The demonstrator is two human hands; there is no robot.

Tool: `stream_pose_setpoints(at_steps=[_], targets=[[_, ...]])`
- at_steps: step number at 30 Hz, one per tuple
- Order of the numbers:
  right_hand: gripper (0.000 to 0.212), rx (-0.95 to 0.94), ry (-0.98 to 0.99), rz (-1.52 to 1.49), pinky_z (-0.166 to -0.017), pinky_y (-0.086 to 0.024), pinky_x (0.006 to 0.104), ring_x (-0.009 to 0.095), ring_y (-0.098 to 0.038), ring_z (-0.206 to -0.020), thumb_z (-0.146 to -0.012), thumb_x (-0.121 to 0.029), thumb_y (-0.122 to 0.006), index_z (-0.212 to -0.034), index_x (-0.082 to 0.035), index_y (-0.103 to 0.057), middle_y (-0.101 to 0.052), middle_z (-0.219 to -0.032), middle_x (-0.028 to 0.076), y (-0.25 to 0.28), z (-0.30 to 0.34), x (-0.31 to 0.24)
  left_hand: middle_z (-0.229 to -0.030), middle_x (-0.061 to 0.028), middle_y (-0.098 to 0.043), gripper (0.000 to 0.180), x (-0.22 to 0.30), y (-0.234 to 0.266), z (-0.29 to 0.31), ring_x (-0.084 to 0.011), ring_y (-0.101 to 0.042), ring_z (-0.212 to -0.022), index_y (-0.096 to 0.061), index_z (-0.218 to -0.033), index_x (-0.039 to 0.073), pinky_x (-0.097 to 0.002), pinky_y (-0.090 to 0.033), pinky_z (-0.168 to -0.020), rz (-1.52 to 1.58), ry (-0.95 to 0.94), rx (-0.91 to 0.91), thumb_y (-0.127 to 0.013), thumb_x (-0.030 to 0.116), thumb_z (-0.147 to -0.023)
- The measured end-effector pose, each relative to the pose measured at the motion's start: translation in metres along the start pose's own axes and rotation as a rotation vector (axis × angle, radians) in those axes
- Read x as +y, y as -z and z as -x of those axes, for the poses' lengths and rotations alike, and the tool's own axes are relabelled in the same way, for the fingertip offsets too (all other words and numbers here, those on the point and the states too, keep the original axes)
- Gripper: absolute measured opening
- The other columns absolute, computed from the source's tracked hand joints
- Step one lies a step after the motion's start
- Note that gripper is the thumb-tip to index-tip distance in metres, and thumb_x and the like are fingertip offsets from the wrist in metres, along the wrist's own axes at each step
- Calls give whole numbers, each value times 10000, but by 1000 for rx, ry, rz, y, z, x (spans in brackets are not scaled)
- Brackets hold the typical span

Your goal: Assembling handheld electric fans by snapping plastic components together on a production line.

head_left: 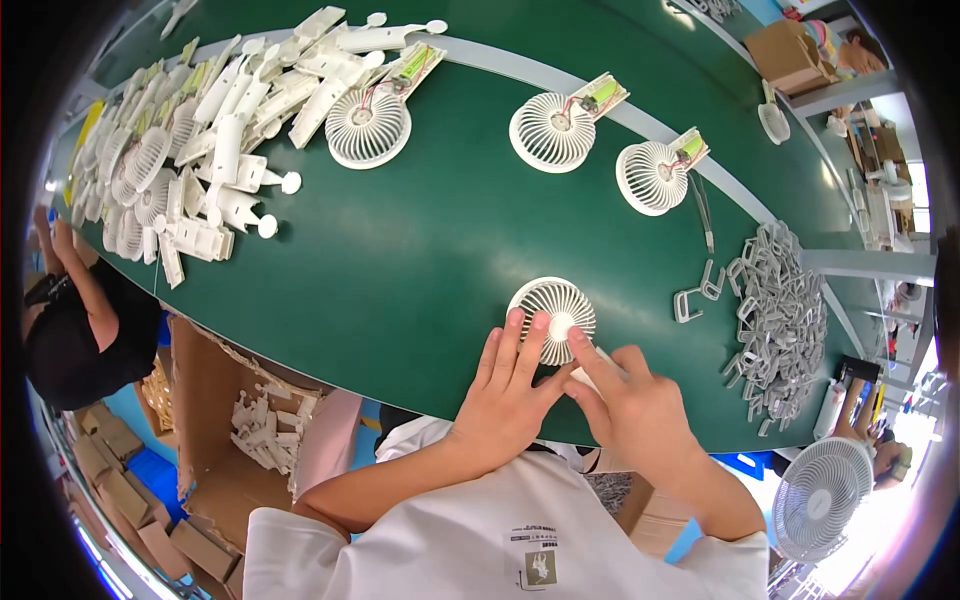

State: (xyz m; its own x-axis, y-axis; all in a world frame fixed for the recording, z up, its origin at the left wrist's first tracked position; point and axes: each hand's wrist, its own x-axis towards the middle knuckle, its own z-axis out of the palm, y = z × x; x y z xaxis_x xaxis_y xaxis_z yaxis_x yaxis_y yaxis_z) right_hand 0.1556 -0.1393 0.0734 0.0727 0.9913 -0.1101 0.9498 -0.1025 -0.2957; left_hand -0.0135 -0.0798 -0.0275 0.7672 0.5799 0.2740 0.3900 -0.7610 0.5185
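Observation:
A small white handheld fan (553,296) lies at the table's near edge, its round slatted grille facing up. Stretched fingers of my left hand (505,390) rest on the grille's near left side, with the thumb by the handle. My right hand (640,405) is closed around the white handle, most of which it hides, and its index finger touches near the grille's centre disc. Farther back stand three white fan heads (554,135), (650,180), (368,130) with open handles, showing green-yellow cells and red wires.
White fan parts (225,140) are heaped at the far left. Grey clip-shaped pieces (775,320) form a pile at the right, near tweezers (706,215). A cardboard box (225,450) with white parts stands below the table's left edge. Another person (85,320) sits at the left.

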Motion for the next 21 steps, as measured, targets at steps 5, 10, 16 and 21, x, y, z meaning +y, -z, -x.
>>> stream_pose_setpoints(at_steps=[5, 10, 16, 21], targets=[[608, -103, -47, -62, -494, -529, 353, 240, -610, -573, -890, -208, -771, -1461, -136, -578, -593, -855, 111, 8, -5, -6, -1672, -184, -275, 471, -1, 1, -5, -523, -270, -1504, -667, -1346, 156, -576, -383, -1152, -65, -62, 20, -620, 72, -885], [620, -105, -76, -41, -491, -510, 350, 232, -582, -550, -884, -214, -772, -1468, -155, -575, -583, -871, 95, 12, -5, -3, -1605, -148, -408, 307, -3, 23, -13, -518, -364, -1453, -725, -1181, 91, -535, -485, -1041, -15, -87, 16, -703, 158, -883], [675, 170, -59, 26, -840, -536, 412, 324, -638, -1004, -770, -162, -824, -1404, -115, -598, -642, -1164, 171, 23, 12, -1, -1523, -118, -530, 269, -21, 65, -25, -468, -449, -1421, -724, -1063, 58, -490, -509, -970, -16, -195, -95, -772, 245, -876], [544, 202, -143, -174, -857, -553, 432, 343, -652, -1022, -792, -132, -806, -1286, 11, -631, -669, -1203, 146, -3, 23, 9, -1471, -35, -596, 376, -20, 64, -63, -446, -487, -1399, -745, -1149, 107, -537, -489, -1011, -60, -357, -36, -810, 323, -848]])
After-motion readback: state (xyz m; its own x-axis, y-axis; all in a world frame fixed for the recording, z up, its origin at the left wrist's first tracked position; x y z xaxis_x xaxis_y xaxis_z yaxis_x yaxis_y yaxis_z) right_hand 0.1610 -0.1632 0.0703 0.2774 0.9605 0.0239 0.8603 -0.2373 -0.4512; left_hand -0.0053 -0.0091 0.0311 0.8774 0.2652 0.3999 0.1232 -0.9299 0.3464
